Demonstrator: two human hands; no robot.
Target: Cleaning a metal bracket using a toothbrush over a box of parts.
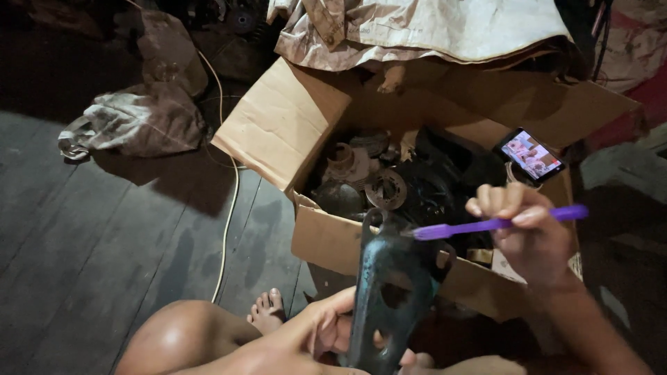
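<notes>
Fingers of the right hand were curled tight round a purple toothbrush, its head touching the upper edge of a dark, greasy metal bracket. The left hand gripped that bracket low down, holding it upright just in front of the cardboard box. The bracket looked teal-black with oval holes. Inside the box lay metal parts; a phone rested on its far right edge.

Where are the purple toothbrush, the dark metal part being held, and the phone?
purple toothbrush point(486, 225): head view, middle of its handle.
dark metal part point(389, 278): head view, its upper face.
phone point(531, 155): head view, its lit screen, on the cardboard box's edge.
</notes>
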